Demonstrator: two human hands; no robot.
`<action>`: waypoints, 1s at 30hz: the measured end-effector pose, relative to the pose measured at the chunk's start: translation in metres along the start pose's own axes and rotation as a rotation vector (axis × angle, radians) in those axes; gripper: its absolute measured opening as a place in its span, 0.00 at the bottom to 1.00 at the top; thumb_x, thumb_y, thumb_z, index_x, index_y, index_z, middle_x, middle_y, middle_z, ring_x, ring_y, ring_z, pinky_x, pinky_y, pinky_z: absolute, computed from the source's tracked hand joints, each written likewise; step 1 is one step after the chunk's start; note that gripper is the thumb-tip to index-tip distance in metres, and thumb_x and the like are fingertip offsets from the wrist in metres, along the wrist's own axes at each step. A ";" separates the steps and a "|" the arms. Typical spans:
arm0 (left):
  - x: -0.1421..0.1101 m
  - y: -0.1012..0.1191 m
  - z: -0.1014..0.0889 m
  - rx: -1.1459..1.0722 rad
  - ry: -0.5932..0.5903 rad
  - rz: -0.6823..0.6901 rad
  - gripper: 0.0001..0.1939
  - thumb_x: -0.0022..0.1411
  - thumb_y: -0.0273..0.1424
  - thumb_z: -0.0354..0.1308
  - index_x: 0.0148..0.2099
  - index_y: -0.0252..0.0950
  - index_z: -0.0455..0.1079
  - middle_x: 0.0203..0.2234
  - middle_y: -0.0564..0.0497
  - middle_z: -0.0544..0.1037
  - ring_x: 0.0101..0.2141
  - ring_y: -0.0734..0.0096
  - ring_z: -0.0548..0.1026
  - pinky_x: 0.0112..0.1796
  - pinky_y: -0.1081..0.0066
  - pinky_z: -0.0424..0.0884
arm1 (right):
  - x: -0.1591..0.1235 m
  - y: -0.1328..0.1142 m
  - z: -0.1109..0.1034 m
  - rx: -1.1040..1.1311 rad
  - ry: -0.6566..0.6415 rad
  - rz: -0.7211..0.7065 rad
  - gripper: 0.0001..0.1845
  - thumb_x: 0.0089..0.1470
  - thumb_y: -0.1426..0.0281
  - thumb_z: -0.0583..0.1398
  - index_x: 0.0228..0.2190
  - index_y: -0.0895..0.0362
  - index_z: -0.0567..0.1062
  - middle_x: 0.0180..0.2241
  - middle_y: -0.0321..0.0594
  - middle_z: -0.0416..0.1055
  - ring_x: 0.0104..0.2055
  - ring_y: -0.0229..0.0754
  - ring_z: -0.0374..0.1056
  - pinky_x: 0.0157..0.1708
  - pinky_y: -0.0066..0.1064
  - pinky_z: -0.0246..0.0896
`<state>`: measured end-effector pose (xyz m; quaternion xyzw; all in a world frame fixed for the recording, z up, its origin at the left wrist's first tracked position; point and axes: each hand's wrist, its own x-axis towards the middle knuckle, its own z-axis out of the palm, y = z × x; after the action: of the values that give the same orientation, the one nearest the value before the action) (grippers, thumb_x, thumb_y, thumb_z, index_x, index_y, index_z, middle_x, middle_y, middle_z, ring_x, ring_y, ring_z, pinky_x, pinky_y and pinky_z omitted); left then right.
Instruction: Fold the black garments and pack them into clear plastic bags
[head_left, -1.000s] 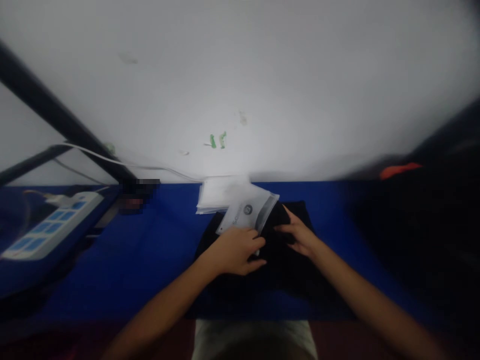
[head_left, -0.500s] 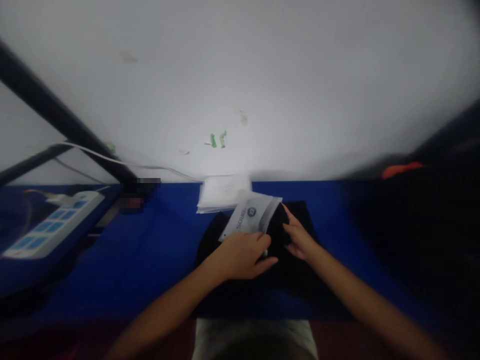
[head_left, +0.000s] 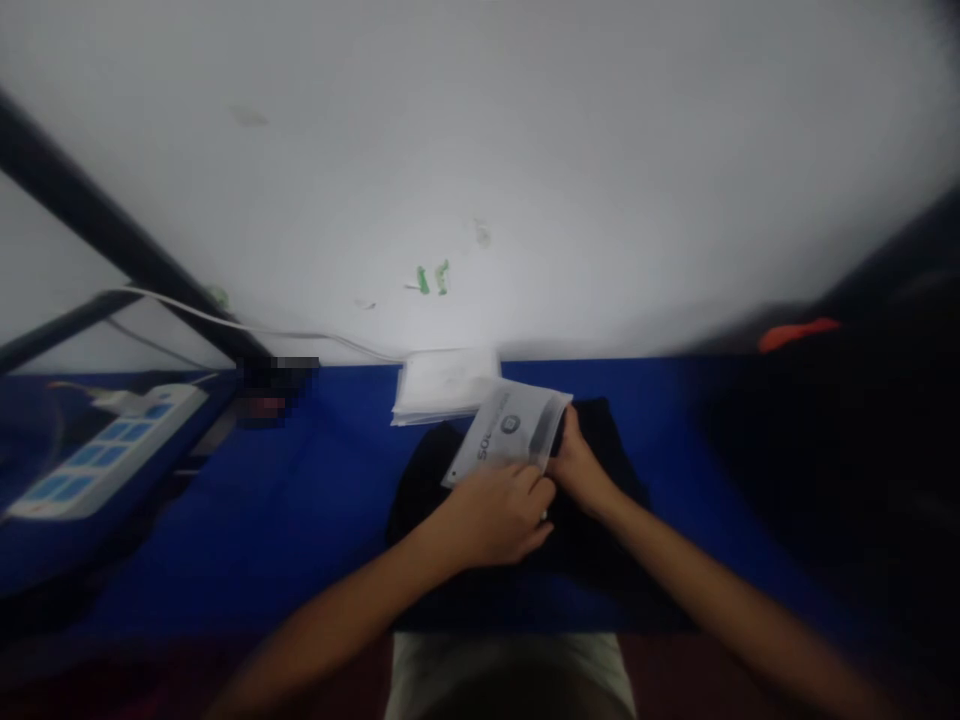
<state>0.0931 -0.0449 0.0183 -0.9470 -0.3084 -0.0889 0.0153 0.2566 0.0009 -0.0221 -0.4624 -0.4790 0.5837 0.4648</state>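
A frosted plastic bag [head_left: 501, 415] with dark print and a round logo lies tilted between my hands. My left hand [head_left: 499, 515] is closed on its near edge, the fingertips bent under. At the bag's right end, my right hand [head_left: 581, 465] grips a black folded cloth [head_left: 559, 432], part of which shows dark through the film inside the bag's mouth. Its fingers are partly hidden behind the bag. Beneath both hands a larger heap of black fabric [head_left: 607, 440] spreads over the blue table; its kind cannot be made out.
Behind the bag, a stack of similar white bags [head_left: 446, 385] lies against the wall. A power strip [head_left: 112, 450] with blue sockets is at the left, near a dark metal frame [head_left: 142, 235]. A white cable [head_left: 292, 333] runs along the wall. A dark mass with an orange patch [head_left: 799, 333] stands right.
The black cloth has gone deeper into the bag, and less of it shows outside. My right hand has come closer to the bag's mouth and my left hand.
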 end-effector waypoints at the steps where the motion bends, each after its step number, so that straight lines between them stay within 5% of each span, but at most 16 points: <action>1: 0.000 -0.002 -0.002 0.000 -0.008 -0.018 0.13 0.64 0.39 0.54 0.39 0.33 0.66 0.34 0.45 0.74 0.34 0.59 0.73 0.29 0.65 0.68 | 0.001 -0.001 -0.001 0.106 -0.038 0.067 0.45 0.40 0.73 0.70 0.58 0.52 0.59 0.47 0.43 0.74 0.49 0.48 0.70 0.51 0.40 0.64; 4: -0.002 -0.010 -0.007 -0.020 -0.009 -0.086 0.16 0.65 0.43 0.53 0.40 0.34 0.67 0.36 0.44 0.73 0.35 0.58 0.72 0.30 0.65 0.67 | 0.005 -0.005 -0.011 0.360 -0.133 0.299 0.18 0.48 0.69 0.67 0.42 0.57 0.73 0.35 0.39 0.78 0.36 0.42 0.74 0.35 0.30 0.71; 7: -0.006 -0.016 -0.010 -0.070 -0.002 -0.094 0.18 0.66 0.46 0.50 0.40 0.34 0.67 0.36 0.45 0.72 0.35 0.60 0.71 0.30 0.65 0.66 | 0.007 -0.005 -0.021 0.444 -0.188 0.417 0.07 0.50 0.69 0.66 0.31 0.61 0.75 0.24 0.37 0.76 0.25 0.36 0.72 0.26 0.25 0.69; 14: -0.011 -0.012 -0.018 -0.215 -0.026 0.028 0.10 0.59 0.37 0.55 0.39 0.35 0.67 0.34 0.46 0.70 0.34 0.62 0.69 0.34 0.64 0.66 | 0.001 -0.002 -0.013 0.444 -0.272 0.478 0.15 0.46 0.76 0.67 0.38 0.59 0.74 0.34 0.42 0.79 0.33 0.42 0.77 0.31 0.28 0.73; 17: -0.011 -0.010 -0.023 -0.197 -0.056 0.045 0.11 0.52 0.30 0.55 0.40 0.35 0.66 0.34 0.46 0.70 0.35 0.61 0.68 0.36 0.64 0.67 | 0.001 -0.001 -0.010 0.483 -0.188 0.429 0.17 0.43 0.78 0.68 0.38 0.59 0.73 0.34 0.41 0.79 0.35 0.43 0.77 0.32 0.29 0.73; 23: -0.007 -0.013 -0.019 -0.056 -0.038 0.050 0.07 0.58 0.27 0.54 0.41 0.34 0.65 0.37 0.44 0.70 0.38 0.59 0.68 0.40 0.61 0.66 | 0.000 0.009 -0.006 0.536 -0.128 0.288 0.17 0.46 0.73 0.68 0.39 0.57 0.73 0.36 0.40 0.78 0.40 0.45 0.76 0.39 0.33 0.73; 30: -0.012 -0.024 -0.015 -0.044 -0.030 0.052 0.07 0.60 0.25 0.54 0.42 0.35 0.68 0.36 0.46 0.70 0.37 0.60 0.70 0.39 0.62 0.67 | -0.001 -0.003 -0.023 0.303 -0.232 0.379 0.13 0.43 0.72 0.71 0.33 0.58 0.76 0.32 0.37 0.77 0.32 0.36 0.74 0.33 0.26 0.69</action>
<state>0.0671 -0.0341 0.0303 -0.9559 -0.2820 -0.0812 -0.0078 0.2794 0.0034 -0.0215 -0.3991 -0.3413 0.7744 0.3530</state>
